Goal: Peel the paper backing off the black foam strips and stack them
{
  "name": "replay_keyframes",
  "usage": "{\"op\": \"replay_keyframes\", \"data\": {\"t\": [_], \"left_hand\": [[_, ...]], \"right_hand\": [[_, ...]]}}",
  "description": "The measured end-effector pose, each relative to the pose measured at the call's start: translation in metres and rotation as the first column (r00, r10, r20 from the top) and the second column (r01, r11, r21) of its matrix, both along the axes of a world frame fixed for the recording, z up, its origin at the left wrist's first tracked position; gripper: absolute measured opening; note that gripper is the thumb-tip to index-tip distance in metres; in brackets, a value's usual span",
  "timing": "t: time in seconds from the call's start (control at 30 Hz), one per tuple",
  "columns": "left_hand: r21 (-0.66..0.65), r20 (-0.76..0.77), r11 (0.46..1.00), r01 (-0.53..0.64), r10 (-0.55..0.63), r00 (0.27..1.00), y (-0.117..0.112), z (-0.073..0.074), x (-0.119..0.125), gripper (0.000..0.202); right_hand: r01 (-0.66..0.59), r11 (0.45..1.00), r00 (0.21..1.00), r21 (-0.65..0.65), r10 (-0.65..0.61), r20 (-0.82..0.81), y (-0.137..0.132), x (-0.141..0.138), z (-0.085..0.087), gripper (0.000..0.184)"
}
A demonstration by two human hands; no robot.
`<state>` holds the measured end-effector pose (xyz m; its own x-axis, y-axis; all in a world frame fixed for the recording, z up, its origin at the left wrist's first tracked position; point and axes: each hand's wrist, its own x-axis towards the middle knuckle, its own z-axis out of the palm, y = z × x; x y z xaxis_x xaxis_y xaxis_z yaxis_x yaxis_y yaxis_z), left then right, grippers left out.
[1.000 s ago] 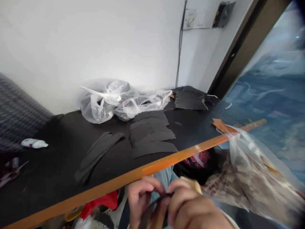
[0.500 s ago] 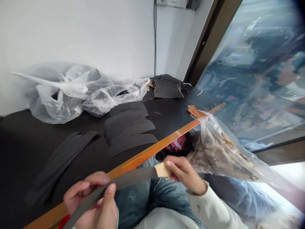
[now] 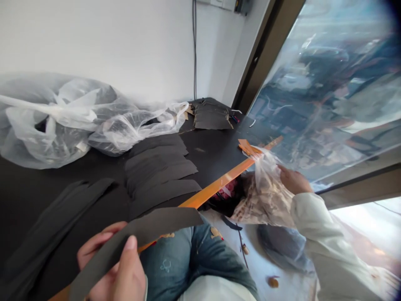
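Pinching one dark strip (image 3: 156,223) in the left hand (image 3: 103,263), thumb and fingers clamped on it over the jeans (image 3: 166,259).
Right arm reaches out, right hand (image 3: 293,180) with fingertips against one clear bag of scraps (image 3: 266,196), grip unclear; three piles of strips (image 3: 156,175) lie on the black table (image 3: 216,150).

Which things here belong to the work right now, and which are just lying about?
In use:
left hand gripping a dark grey strip
right hand touching a clear plastic bag of tan scraps

Lying about:
stacked dark strips
clear plastic bags by the wall
orange-edged black table
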<state>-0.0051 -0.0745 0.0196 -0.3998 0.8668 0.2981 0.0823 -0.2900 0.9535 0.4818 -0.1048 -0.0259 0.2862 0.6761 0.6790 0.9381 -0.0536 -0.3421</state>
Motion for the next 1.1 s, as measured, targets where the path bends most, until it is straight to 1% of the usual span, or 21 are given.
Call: {"op": "replay_keyframes", "data": {"t": [0.07, 0.1, 0.13, 0.17, 0.2, 0.23, 0.27, 0.3, 0.33, 0.37, 0.4, 0.43, 0.47, 0.53, 0.63, 0.73, 0.8, 0.87, 0.97, 1.1], "left_hand": [[-0.016, 0.047, 0.999, 0.045, -0.044, 0.998, 0.0, -0.007, 0.002, 0.028], [-0.022, 0.042, 0.998, 0.059, -0.058, 0.997, 0.0, -0.011, 0.003, 0.028], [-0.03, 0.012, 0.997, 0.069, -0.069, 0.998, -0.001, -0.016, 0.005, 0.028], [-0.035, -0.033, 0.997, 0.073, -0.074, 0.997, -0.001, -0.019, 0.007, 0.028], [-0.035, -0.077, 0.996, 0.078, -0.081, 0.994, -0.001, -0.022, 0.01, 0.027], [-0.028, -0.114, 0.996, 0.089, -0.091, 0.989, -0.001, -0.025, 0.014, 0.025], [-0.016, -0.142, 0.995, 0.103, -0.104, 0.984, 0.0, -0.026, 0.017, 0.024], [0.001, -0.159, 0.993, 0.12, -0.119, 0.98, 0.0, -0.026, 0.02, 0.022], [0.019, -0.168, 0.99, 0.139, -0.134, 0.977, 0.001, -0.026, 0.023, 0.021], [0.04, -0.177, 0.988, 0.152, -0.142, 0.974, 0.003, -0.025, 0.025, 0.021], [0.064, -0.192, 0.986, 0.155, -0.14, 0.971, 0.005, -0.023, 0.026, 0.021], [0.089, -0.218, 0.984, 0.152, -0.13, 0.967, 0.007, -0.021, 0.026, 0.022], [0.108, -0.258, 0.983, 0.149, -0.117, 0.959, 0.01, -0.02, 0.026, 0.024], [0.118, -0.373, 0.984, 0.134, -0.082, 0.924, 0.019, -0.018, 0.023, 0.03], [0.061, -0.521, 0.994, 0.094, -0.048, 0.852, 0.033, -0.017, 0.019, 0.038], [0.019, -0.593, 0.998, 0.061, -0.038, 0.805, 0.047, -0.018, 0.015, 0.04], [0.005, -0.624, 0.999, 0.051, -0.037, 0.78, 0.054, -0.019, 0.013, 0.042], [-0.022, -0.651, 0.999, 0.047, -0.05, 0.758, 0.057, -0.02, 0.01, 0.045], [-0.096, -0.667, 0.993, 0.063, -0.111, 0.737, 0.058, -0.021, 0.006, 0.048], [-0.174, -0.635, 0.981, 0.084, -0.177, 0.752, 0.057, -0.023, 0.004, 0.049]], "right_hand": [[0.098, 0.995, 0.995, 0.012, -0.098, 0.005, 0.0, -0.024, 0.013, 0.034], [0.137, 0.991, 0.991, 0.011, -0.137, 0.0, 0.001, -0.044, 0.021, 0.033], [0.147, 0.989, 0.989, 0.006, -0.147, -0.019, 0.002, -0.067, 0.029, 0.034], [0.118, 0.993, 0.992, -0.011, -0.118, -0.038, 0.004, -0.095, 0.037, 0.034], [0.015, 0.996, 0.996, -0.087, -0.022, -0.086, 0.006, -0.125, 0.045, 0.033], [-0.178, 0.973, 0.961, -0.146, 0.139, -0.239, 0.009, -0.157, 0.052, 0.032], [-0.385, 0.907, 0.878, -0.168, 0.305, -0.368, 0.012, -0.187, 0.057, 0.034], [-0.582, 0.791, 0.761, -0.188, 0.448, -0.469, 0.016, -0.216, 0.06, 0.039], [-0.704, 0.685, 0.654, -0.187, 0.522, -0.548, 0.021, -0.24, 0.061, 0.042], [-0.759, 0.631, 0.58, -0.163, 0.541, -0.609, 0.026, -0.259, 0.061, 0.042], [-0.785, 0.604, 0.53, -0.137, 0.54, -0.654, 0.033, -0.273, 0.059, 0.044], [-0.783, 0.612, 0.508, -0.113, 0.524, -0.684, 0.04, -0.282, 0.057, 0.045], [-0.766, 0.636, 0.506, -0.096, 0.503, -0.701, 0.048, -0.286, 0.054, 0.047], [-0.733, 0.673, 0.532, -0.101, 0.474, -0.702, 0.064, -0.286, 0.05, 0.05], [-0.692, 0.704, 0.615, -0.16, 0.459, -0.641, 0.086, -0.282, 0.05, 0.042], [-0.617, 0.758, 0.716, -0.212, 0.428, -0.551, 0.101, -0.284, 0.048, 0.031], [-0.58, 0.773, 0.768, -0.259, 0.412, -0.489, 0.107, -0.287, 0.045, 0.025], [-0.575, 0.76, 0.791, -0.303, 0.421, -0.444, 0.111, -0.289, 0.04, 0.02], [-0.594, 0.722, 0.793, -0.354, 0.451, -0.41, 0.115, -0.288, 0.035, 0.014], [-0.641, 0.649, 0.765, -0.409, 0.498, -0.409, 0.12, -0.283, 0.034, 0.008]]}}
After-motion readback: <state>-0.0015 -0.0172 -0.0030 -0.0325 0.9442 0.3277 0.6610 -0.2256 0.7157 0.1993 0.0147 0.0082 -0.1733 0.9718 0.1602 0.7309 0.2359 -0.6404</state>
